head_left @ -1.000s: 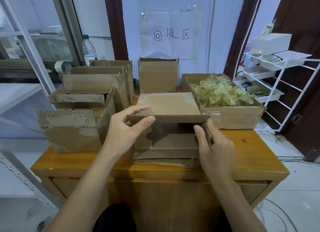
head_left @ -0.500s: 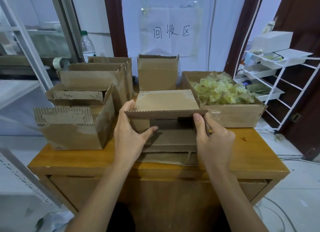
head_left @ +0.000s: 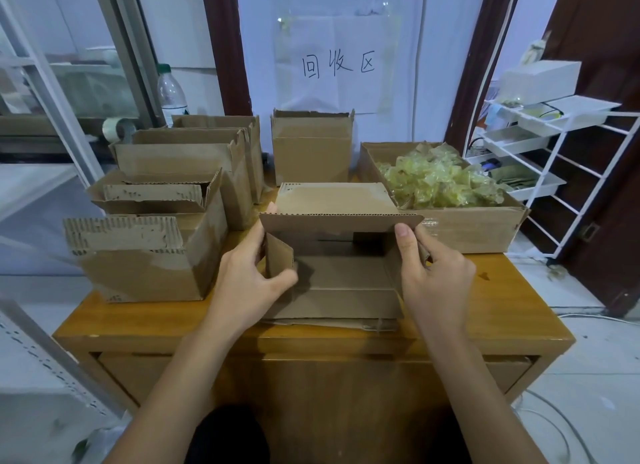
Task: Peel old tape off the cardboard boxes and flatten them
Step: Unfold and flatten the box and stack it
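The box in hand (head_left: 332,255) lies on its side at the near middle of the bench (head_left: 512,311), its open mouth facing you, resting on a sheet of flattened cardboard (head_left: 346,324). Your left hand (head_left: 249,283) grasps the box's left edge: the thumb curls round the small side flap (head_left: 278,255) and the fingers (head_left: 268,211) reach up behind the left end of the top flap (head_left: 341,222). Your right hand (head_left: 433,273) pinches the right end of that top flap, thumb in front and the other fingers behind it. No tape is visible on this box, so the step in hand appears to be the flattening. To do it well, fold the side flaps out straight first, then push opposite corners toward each other so the walls shear along their creases; do not crush the panels. Keep both grips low and even, or the box may twist. Left of it stand several open boxes (head_left: 145,255), another (head_left: 311,148) stands at the far middle, and at the right a shallow box (head_left: 478,228) holds a heap of peeled tape (head_left: 440,179).
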A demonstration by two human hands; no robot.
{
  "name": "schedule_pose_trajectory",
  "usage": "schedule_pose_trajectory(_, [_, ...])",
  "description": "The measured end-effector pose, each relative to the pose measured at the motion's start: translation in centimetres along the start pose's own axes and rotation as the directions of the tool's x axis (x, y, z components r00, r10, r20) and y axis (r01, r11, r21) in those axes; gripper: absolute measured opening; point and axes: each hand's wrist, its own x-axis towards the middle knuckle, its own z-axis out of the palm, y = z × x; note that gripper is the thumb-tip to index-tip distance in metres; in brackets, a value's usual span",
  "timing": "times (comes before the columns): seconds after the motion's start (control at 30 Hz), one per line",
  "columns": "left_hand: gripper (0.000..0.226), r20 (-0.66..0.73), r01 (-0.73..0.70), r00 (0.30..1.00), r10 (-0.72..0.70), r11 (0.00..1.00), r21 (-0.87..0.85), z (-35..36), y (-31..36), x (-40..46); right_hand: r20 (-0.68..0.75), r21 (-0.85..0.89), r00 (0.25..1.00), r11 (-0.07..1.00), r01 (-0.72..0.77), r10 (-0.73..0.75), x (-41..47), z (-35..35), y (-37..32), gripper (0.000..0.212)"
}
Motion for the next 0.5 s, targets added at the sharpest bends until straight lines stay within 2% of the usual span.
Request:
schedule_pose_trajectory(0.1, [0.091,0.134,-0.012,0.991,0.017,0.999,-0.037,-1.2,-0.1,-0.1,0.009,0.050,0.999,0.998,-0.035,0.035,0.0,-0.2,0.1,0.036])
schedule_pose_trajectory(0.23, [0.108,0.285,0.002,0.958,0.012,0.999,-0.046,-2.5,-0.4,0.1,0.048,0.072,0.997,0.996,-0.058,0.054,0.2,-0.2,0.7,0.055])
schedule_pose_trajectory(0.37, [0.119,0.342,0.035,0.940,0.004,0.994,-0.108,-2.7,-0.4,0.0,0.052,0.080,0.997,0.995,-0.061,0.057,0.3,-0.2,1.0,0.052])
schedule_pose_trajectory(0.43, [0.105,0.338,0.060,0.941,0.009,0.980,-0.192,-2.4,-0.4,-0.3,0.054,0.082,0.996,0.994,-0.074,0.070,0.1,-0.3,0.8,0.045])
schedule_pose_trajectory(0.5, [0.084,0.313,0.104,0.950,-0.021,0.962,-0.252,-2.2,-0.3,-0.7,0.049,0.085,0.996,0.994,-0.072,0.068,-0.1,-0.4,0.4,0.029])
